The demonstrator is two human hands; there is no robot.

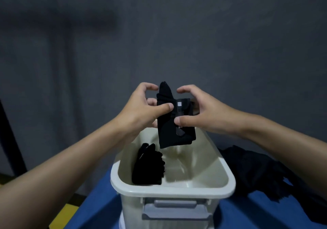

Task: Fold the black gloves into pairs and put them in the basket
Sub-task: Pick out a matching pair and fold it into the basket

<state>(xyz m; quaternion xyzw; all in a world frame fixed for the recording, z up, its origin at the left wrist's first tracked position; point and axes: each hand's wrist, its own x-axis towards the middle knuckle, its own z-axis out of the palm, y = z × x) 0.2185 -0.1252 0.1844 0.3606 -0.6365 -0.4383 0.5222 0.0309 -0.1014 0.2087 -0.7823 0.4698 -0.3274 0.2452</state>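
We hold a folded pair of black gloves (175,122) in the air above the far end of the basket (172,190), clear of its rim. The long axis of the bundle runs nearly upright, tilted slightly so that the narrow, pointed end faces up and a little to the left, and the broad, squared end faces down toward the basket opening. A small white square label (179,104) sits on the side facing us, near the upper third.

Our left hand (141,108) pinches the bundle at its upper left edge, thumb on the near face, the remaining fingers curled behind or above it. Our right hand (200,112) grips the right edge, thumb pressed on the near face at mid-height (the index finger arches free above the bundle).

Inside the basket, a second black glove bundle (148,165) leans against the left wall. The basket is cream-coloured, with a grey latch handle (174,209) on the near wall, and stands on a blue surface (99,209). A heap of loose black gloves (261,172) lies on that surface just right of the basket.
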